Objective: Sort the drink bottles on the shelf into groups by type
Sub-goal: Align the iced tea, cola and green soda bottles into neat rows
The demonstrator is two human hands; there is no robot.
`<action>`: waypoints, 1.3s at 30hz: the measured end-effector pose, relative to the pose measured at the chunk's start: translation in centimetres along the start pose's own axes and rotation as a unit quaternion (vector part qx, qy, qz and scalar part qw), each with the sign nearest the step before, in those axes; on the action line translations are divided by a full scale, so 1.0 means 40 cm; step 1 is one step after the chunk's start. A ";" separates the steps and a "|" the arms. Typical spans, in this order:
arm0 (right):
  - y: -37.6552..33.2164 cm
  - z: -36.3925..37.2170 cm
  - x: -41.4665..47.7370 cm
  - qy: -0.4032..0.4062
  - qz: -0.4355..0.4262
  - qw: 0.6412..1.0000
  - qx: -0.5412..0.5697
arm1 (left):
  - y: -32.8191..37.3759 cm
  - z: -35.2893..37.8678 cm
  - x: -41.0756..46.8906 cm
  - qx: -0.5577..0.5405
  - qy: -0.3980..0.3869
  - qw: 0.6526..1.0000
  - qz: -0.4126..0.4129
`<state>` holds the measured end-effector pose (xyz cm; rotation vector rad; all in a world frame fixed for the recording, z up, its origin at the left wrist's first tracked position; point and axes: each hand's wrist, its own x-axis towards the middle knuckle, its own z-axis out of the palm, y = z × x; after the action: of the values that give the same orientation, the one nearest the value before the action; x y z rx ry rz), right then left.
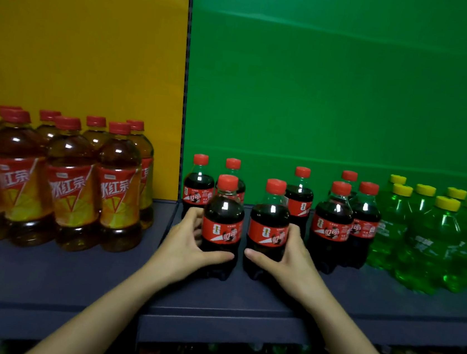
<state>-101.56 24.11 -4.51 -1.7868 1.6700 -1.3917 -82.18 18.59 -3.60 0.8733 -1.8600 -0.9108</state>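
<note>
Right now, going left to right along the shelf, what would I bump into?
Tea bottles → left hand → left cola bottle → right cola bottle → right hand → front cola pair → green soda bottles.

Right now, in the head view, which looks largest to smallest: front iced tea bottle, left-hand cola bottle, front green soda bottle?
1. iced tea bottle
2. cola bottle and green soda bottle: about alike; the cola stands nearer, so unranked.
</note>
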 end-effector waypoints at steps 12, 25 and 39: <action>-0.027 0.128 0.062 -0.070 -0.054 0.996 -0.004 | -0.059 -0.110 0.018 -0.004 0.051 0.999 -0.007; -0.018 0.095 0.040 -0.032 -0.029 0.999 -0.024 | -0.028 -0.101 0.005 0.176 0.210 0.956 0.102; 0.099 -0.155 -0.029 0.289 -0.043 0.955 -0.058 | 0.063 0.207 0.074 0.132 -0.015 0.976 0.175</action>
<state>-108.60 26.39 -5.16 -1.6204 1.9997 -2.0399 -91.29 19.34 -3.27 0.6562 -2.1064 -0.4686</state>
